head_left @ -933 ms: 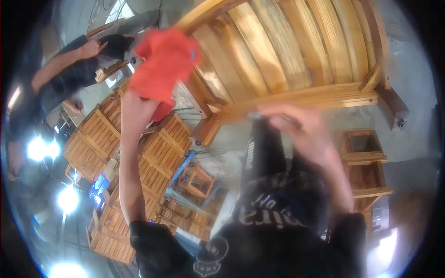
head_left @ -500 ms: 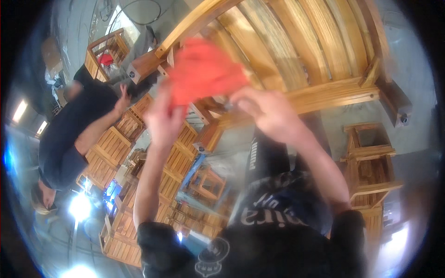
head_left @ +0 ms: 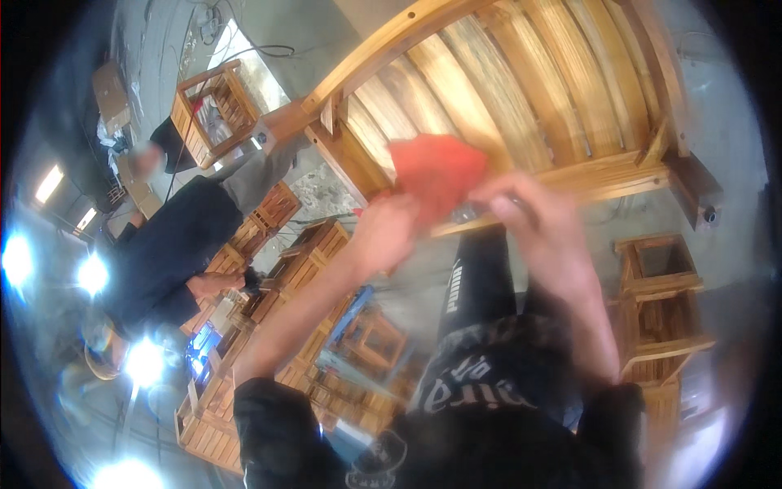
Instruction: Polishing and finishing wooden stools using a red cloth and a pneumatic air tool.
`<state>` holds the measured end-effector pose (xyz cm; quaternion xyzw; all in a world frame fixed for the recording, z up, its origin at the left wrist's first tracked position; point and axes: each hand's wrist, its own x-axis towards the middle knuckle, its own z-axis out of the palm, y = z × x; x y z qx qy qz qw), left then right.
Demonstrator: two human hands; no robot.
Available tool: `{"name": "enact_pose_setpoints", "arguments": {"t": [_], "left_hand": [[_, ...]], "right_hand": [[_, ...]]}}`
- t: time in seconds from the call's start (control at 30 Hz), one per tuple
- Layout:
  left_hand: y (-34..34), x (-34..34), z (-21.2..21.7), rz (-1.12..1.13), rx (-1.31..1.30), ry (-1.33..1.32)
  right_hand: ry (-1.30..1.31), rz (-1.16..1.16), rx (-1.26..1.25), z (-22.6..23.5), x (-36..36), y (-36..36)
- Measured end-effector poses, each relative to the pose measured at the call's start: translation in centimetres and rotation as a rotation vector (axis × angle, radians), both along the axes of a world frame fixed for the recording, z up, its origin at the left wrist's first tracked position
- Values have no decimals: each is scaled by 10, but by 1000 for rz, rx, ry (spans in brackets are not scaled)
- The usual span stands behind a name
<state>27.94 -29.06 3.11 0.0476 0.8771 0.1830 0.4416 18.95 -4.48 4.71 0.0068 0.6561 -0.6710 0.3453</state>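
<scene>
Both of my hands are raised in front of me around a red cloth (head_left: 437, 173). My left hand (head_left: 384, 231) grips its lower left side. At the cloth's right edge, my right hand (head_left: 533, 222) pinches it with closed fingers. The cloth hangs blurred in front of the lower rail of a large slatted wooden frame (head_left: 521, 90) that fills the upper middle of the view. My dark trouser leg and dark shirt show below my arms.
Another person in dark clothes (head_left: 167, 244) bends over stacked small wooden stands (head_left: 301, 261) at the left. A wooden stool frame (head_left: 661, 310) stands at the right on the grey concrete floor. More slatted wooden pieces (head_left: 220, 424) lie at the lower left.
My left hand has carried the red cloth from the upper left toward the centre, and my right hand has risen and taken hold of its right edge. The view has swung, showing the other person more.
</scene>
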Motion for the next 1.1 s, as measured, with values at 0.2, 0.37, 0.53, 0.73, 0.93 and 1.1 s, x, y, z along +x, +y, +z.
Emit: {"name": "enact_pose_setpoints", "arguments": {"t": [0.2,0.37,0.53,0.73,0.93,1.1], "left_hand": [[8,-1,-9,4,-295,188],[-10,-36,-10,385,-557,492],[27,-67,-56,953,-749,652],[74,-68,-34,1405,-580,522],[75,-33,-25,873,-512,747],[80,-18,-45,1357,-603,505]], "right_hand": [[99,112,-11,7,3,-3],[207,-45,-76,16,10,-9],[350,-388,62,2,15,-38],[399,-283,233,-3,11,-73],[284,-263,169,6,8,-113],[135,-76,208,12,-3,-120]]}}
